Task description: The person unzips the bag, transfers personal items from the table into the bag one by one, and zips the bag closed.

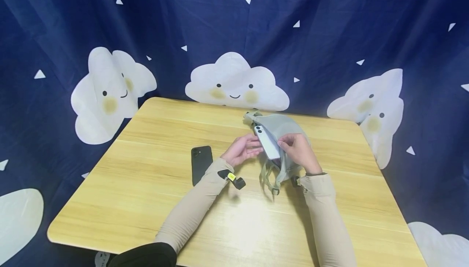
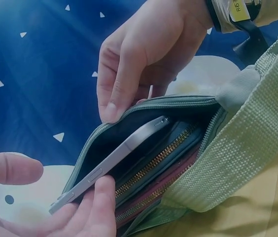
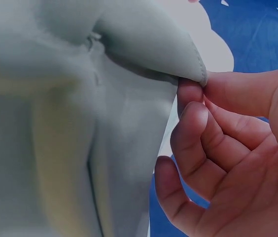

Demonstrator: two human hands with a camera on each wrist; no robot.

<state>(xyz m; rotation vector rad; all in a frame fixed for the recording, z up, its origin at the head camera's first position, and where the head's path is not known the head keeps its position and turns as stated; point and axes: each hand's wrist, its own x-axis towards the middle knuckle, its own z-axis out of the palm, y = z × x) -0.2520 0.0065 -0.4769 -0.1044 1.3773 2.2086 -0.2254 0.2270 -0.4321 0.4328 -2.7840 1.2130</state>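
- Left fingers (image 2: 104,200): I have these extended and relaxed, supporting the pale lilac-white smartphone with twin rear lenses (image 1: 268,144) from below; my thumb stands apart from it.
- Right fingers (image 3: 193,123): I pinch the rim of the soft grey-green fabric zip bag (image 1: 289,122) between thumb and fingertip.
- Phone position: tilted in the bag mouth, touching my left fingers and to the left of my right fingers. Alongside it in the bag are brass-toothed zips (image 2: 154,163) and maroon material (image 2: 158,183).
- Other items: a matte black rectangular phone (image 1: 201,163) lies left of my left fingers, on the pale wood-grain table (image 1: 146,210). A pale woven strap (image 2: 237,163) hangs from the bag.
- Recommended handling: I should draw the rim outward with the right fingers, so that the mouth gapes wider than the phone. Align the phone's long edge with the opening; bring the left thumb over for control. Guide it clear of the zip teeth, which could scratch the casing; avoid forcing a corner into the lining.
- Markings: the yellow label (image 2: 238,9) at my right wrist appears to begin with "R"; the remainder is uncertain. I can read no brand on either phone or the bag.
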